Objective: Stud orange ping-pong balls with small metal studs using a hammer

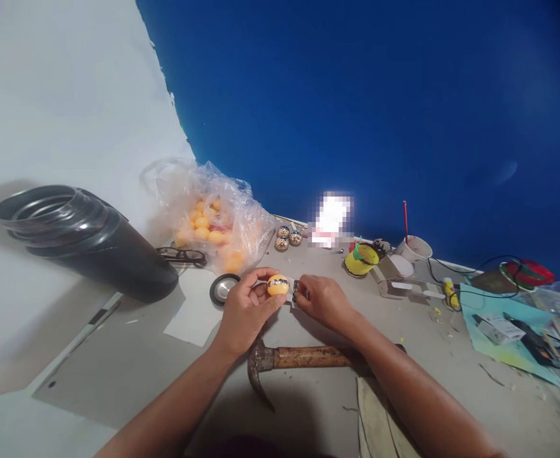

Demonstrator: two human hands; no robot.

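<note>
A yellow-orange ball [278,289] with a row of shiny silver pieces across it is held between the thumb and fingers of my left hand [247,308]. Close at its right, my right hand [322,300] has its fingers closed on a small strip [294,292] bearing dark, shiny pieces. Below both hands lies a claw hammer [308,357] with a wooden handle, partly covered by my right forearm. Several decorated shiny balls [282,243] sit beyond the hands.
A clear plastic bag [232,222] of orange balls and a large dark flask [103,248] stand left. White paper [195,312] and a round lid [223,290] lie nearby. Rightward are a yellow container [362,259], an open box [392,283], a cup [414,248] and tools on blue paper [485,312].
</note>
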